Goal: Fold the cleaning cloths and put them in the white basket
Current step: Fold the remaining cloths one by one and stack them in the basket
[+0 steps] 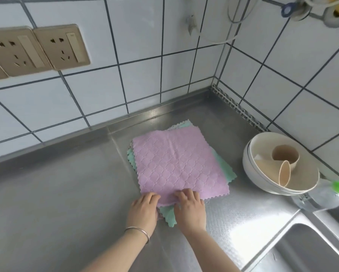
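Purple cloth (179,162) lies flat on top of a stack, mint-green cloths (167,214) showing beneath, on the steel bench (57,193). Left hand (143,210) and right hand (190,208) sit at the stack's 6 o'clock edge, fingers (181,195) curled and pinching the purple cloth's near hem. Stacked bowls (262,173) holding beige cups (285,155) stand at 3 o'clock, apart from the cloths.

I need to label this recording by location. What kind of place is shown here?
Most likely a home kitchen. A stainless steel counter runs along a white tiled wall and leads to a sink at the right. Stacked bowls holding beige cups stand near the sink.
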The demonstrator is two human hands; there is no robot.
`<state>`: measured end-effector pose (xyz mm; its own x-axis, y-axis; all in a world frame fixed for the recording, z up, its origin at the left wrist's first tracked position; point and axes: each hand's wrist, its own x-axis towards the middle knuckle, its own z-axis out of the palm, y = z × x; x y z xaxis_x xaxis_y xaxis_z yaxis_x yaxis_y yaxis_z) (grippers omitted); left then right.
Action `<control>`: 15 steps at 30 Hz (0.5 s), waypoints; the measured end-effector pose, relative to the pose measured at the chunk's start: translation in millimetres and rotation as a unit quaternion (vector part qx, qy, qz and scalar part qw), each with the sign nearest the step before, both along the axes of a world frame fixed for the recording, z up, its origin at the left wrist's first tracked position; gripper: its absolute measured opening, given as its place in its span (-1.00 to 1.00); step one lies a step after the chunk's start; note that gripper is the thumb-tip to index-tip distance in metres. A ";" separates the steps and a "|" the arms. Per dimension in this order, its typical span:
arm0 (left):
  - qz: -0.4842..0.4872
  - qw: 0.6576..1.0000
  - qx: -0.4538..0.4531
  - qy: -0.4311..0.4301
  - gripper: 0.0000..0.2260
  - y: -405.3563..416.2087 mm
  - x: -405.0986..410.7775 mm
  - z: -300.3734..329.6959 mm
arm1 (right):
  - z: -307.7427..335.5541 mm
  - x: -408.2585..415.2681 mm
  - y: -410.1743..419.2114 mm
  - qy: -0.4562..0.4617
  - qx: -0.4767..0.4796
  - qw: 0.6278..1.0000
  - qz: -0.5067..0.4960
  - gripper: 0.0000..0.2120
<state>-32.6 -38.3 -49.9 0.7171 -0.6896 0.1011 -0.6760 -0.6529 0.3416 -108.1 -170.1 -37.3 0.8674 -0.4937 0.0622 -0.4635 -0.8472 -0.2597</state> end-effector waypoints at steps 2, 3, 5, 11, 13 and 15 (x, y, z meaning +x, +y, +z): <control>0.011 1.000 -0.010 -0.018 -0.88 -3.3 3.0 2.8 | 4.2 3.0 -2.3 -0.010 -0.004 1.000 -0.001 -0.68; 0.014 1.000 -0.016 -0.015 -0.88 -4.9 4.3 5.7 | 6.3 4.4 -2.8 -0.011 -0.002 1.000 -0.001 -0.68; 0.016 1.000 -0.023 -0.012 -0.82 -7.9 5.7 10.6 | 8.2 4.9 -2.8 -0.013 -0.008 1.000 0.011 -0.65; 0.031 0.993 -0.090 -0.073 -0.79 -1.0 12.9 57.0 | 22.6 -1.2 -17.2 -0.078 -0.025 0.996 -0.029 -0.80; 0.062 0.986 -0.135 -0.079 -0.79 12.9 19.1 77.2 | 37.9 0.2 -25.3 -0.105 -0.034 0.993 -0.049 -0.72; 0.078 0.978 -0.168 -0.094 -0.80 28.8 27.7 98.3 | 59.5 1.2 -34.9 -0.139 -0.049 0.987 -0.063 -0.80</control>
<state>-4.9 -9.5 48.4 0.7576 -0.4780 0.4444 -0.6489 -0.6250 0.4340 -106.9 -205.0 22.1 0.7424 -0.5768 0.3409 -0.4895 -0.8144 -0.3117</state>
